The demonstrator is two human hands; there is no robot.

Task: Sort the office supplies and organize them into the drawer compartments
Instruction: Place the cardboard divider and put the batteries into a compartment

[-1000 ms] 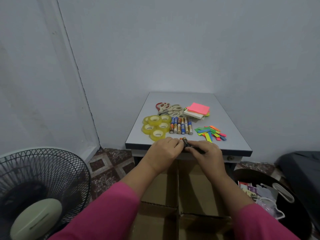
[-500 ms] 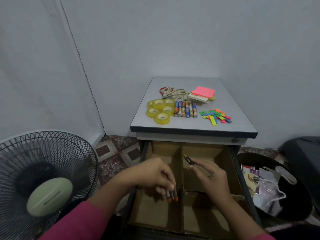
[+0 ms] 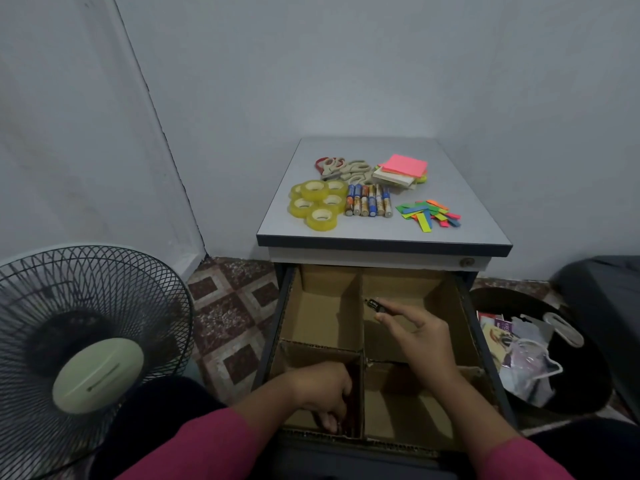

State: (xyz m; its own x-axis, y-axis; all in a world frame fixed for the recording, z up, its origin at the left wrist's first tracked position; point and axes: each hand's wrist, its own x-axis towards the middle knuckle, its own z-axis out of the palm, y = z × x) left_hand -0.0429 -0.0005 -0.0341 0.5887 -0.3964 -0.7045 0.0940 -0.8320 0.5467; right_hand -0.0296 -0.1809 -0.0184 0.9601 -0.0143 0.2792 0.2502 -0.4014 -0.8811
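The open drawer [image 3: 463, 308] under the grey cabinet top [image 3: 471, 220] is split by cardboard dividers [image 3: 361, 323] into compartments. My left hand [image 3: 323, 393] reaches down into the near-left compartment, fingers curled round a few small batteries [image 3: 343, 422] that are mostly hidden. My right hand [image 3: 417, 336] hovers over the far-right compartment and pinches a dark battery [image 3: 374, 304] between thumb and fingers. On the cabinet top lie several yellow tape rolls [image 3: 317, 202], a row of batteries [image 3: 369, 200], scissors [image 3: 341, 168], sticky note pads [image 3: 403, 169] and coloured paper flags [image 3: 429, 213].
A standing fan [image 3: 86, 341] sits close on the left over the tiled floor [image 3: 232, 306]. A black bin [image 3: 585, 386] with paper and plastic waste stands right of the drawer. Grey walls enclose the cabinet behind and at the sides.
My left hand has sunk with its batteries from above the drawer down into the near-left compartment. My right hand stays over the far-right compartment with the dark battery.
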